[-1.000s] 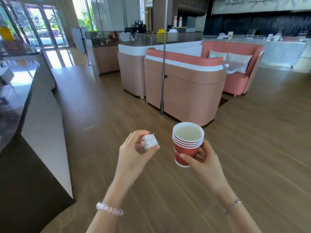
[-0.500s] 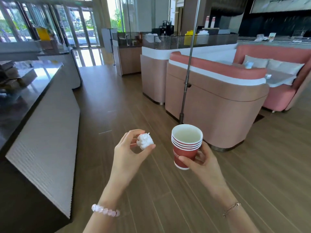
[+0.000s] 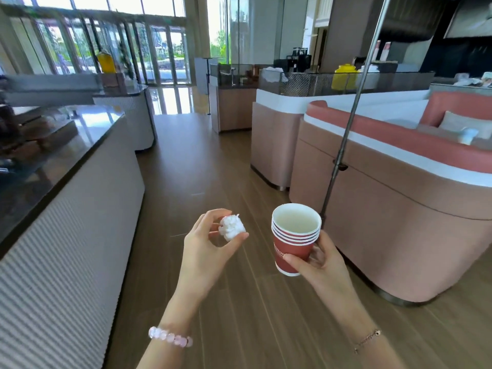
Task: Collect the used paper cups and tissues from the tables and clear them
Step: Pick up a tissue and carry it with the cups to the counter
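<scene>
Since the earlier frames the person has turned left and walked on: the pink booth sofa [image 3: 399,222] now sits closer on the right, the long dark-topped table [image 3: 53,161] fills more of the left, and both hands have kept the same carry pose. Left hand [image 3: 205,251] is held palm-up at mid-height, fingers [image 3: 234,242] pinched on a crumpled white tissue ball [image 3: 232,227], thumb under it, index over the top. Right hand [image 3: 319,265] is wrapped round a stack of red paper cups [image 3: 292,241], fingers clamped on the lower wall, thumb across the front. Stack is upright, several white rims nested, top cup looks empty. Tissue ball and cups are near each other but apart, both in the air above the wood plank floor [image 3: 213,169], not on any table. Pink bead bracelet [image 3: 170,337] on the left wrist, thin chain bracelet [image 3: 368,339] on the right. A slanted metal pole [image 3: 348,129] stands in front of the sofa back. Behind it a white-topped counter with a mesh screen carries a yellow container [image 3: 344,75]; a coffee machine [image 3: 299,58] is further back. A small white item [image 3: 467,135] lies inside the booth, too blurred to identify. Glass doors [image 3: 165,57] are at the far end.
</scene>
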`<action>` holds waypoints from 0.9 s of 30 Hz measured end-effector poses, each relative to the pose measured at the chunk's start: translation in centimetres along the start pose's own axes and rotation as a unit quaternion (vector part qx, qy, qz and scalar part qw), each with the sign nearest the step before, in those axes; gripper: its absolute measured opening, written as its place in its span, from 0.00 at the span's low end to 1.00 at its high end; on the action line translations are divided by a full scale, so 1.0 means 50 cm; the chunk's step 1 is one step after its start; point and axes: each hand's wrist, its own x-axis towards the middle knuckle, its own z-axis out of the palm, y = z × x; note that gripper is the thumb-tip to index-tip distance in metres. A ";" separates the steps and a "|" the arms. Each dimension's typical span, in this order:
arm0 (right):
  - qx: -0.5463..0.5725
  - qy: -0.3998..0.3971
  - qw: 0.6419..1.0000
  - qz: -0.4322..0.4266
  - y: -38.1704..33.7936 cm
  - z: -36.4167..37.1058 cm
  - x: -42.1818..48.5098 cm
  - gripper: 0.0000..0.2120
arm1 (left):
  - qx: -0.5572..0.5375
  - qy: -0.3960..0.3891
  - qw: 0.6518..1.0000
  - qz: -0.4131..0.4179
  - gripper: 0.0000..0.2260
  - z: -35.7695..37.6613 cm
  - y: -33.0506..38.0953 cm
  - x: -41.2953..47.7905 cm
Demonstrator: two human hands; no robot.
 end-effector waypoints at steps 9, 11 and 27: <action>0.016 -0.033 0.999 -0.007 0.057 0.075 0.348 0.29 | 0.018 0.018 1.000 0.000 0.16 0.032 -0.133 0.297; 0.018 -0.043 0.999 -0.004 0.075 0.094 0.424 0.28 | 0.024 0.023 0.999 -0.004 0.16 0.039 -0.170 0.354; 0.047 -0.102 0.994 -0.011 0.206 0.235 1.140 0.27 | 0.061 0.087 0.994 -0.020 0.16 0.142 -0.459 0.960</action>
